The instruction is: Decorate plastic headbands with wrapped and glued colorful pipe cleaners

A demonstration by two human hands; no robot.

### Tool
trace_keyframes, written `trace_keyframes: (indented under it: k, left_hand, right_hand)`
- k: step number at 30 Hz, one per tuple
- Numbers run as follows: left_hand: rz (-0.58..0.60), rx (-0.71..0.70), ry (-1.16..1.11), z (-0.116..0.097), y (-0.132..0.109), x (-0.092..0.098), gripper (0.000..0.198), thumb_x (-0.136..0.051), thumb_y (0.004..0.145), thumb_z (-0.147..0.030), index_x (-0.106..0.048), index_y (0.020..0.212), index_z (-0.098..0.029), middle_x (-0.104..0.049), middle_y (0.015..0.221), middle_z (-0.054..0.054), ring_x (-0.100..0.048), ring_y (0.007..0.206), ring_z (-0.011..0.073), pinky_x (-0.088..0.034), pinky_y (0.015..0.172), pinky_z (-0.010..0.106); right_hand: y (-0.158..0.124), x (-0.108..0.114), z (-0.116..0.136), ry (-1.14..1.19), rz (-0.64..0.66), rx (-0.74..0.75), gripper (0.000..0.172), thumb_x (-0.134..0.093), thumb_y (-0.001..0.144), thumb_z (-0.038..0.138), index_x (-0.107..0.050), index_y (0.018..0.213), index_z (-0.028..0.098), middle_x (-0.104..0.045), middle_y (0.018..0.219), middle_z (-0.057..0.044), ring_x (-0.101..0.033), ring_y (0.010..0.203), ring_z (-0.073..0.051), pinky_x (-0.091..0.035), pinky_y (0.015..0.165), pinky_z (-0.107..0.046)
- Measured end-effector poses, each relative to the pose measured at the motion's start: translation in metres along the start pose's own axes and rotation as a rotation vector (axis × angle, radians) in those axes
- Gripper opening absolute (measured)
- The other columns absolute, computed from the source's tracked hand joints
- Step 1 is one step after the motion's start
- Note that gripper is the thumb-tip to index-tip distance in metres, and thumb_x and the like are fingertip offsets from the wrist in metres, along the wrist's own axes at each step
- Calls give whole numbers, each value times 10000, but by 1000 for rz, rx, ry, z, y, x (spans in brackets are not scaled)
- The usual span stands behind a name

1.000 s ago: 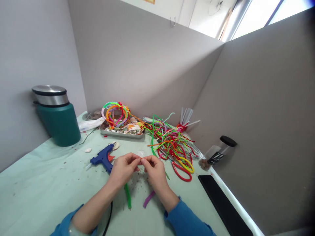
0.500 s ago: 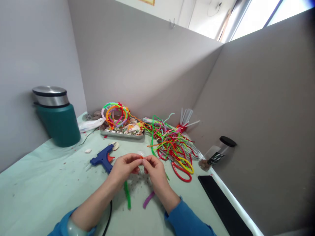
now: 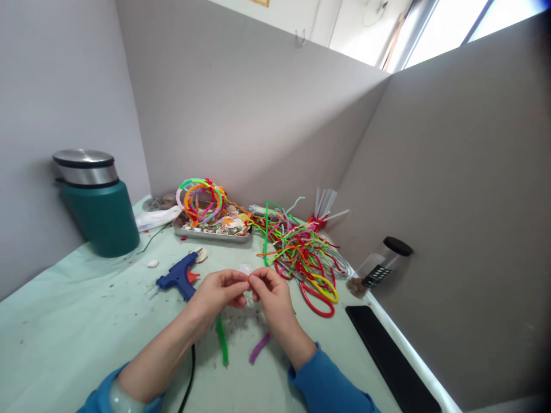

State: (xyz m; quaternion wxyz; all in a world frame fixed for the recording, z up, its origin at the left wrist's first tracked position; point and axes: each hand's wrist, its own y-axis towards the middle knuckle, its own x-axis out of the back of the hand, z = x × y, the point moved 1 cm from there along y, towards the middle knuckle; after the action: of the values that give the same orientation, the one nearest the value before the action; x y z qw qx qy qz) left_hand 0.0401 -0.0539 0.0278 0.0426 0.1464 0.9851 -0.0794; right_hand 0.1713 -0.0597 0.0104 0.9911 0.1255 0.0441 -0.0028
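My left hand and my right hand meet fingertip to fingertip above the pale green table. Both pinch the same tiny piece between thumbs and forefingers; it is too small to name. Under my hands lie a green pipe cleaner and a short purple piece. A blue glue gun rests just left of my left hand, its black cord running toward me. A pale shell lies just beyond my fingertips.
A tangle of coloured pipe cleaners sprawls to the right. A metal tray of shells with wrapped hoops stands at the back. A green lidded bin is far left; a jar and black bar sit right.
My hands stay pinched together in nearly the same spot. A speck of orange showed between the fingertips half a second ago and is hidden now.
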Motion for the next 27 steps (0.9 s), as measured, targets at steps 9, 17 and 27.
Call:
trace_keyframes:
  k: [9,17,27]
  left_hand:
    - [-39,-2,-194,2,1,4,278,-745,627,-333,-630,784,-134,-602,645,-22,-486,490,54,-422,508,189]
    - [25,27,-280,6,-1,2,245,-724,671,-337,-627,736,-122,-563,653,-17,-469,482,44,-412,489,183]
    - [256,-61,-153,-2,-4,9,225,-659,732,-346,-585,723,-134,-546,598,-22,-475,486,66,-418,514,205]
  right_hand:
    - [0,0,-1,168,2,-64,96,-614,750,248,-606,765,153,-585,614,30,-465,478,-64,-377,500,-189]
    - [0,-2,0,122,-16,0,80,-627,739,234,-589,738,163,-595,626,29,-462,487,-69,-383,480,-184]
    - [1,8,9,152,213,-68,91,-668,703,192,-593,747,166,-557,600,48,-471,506,-68,-371,501,-187]
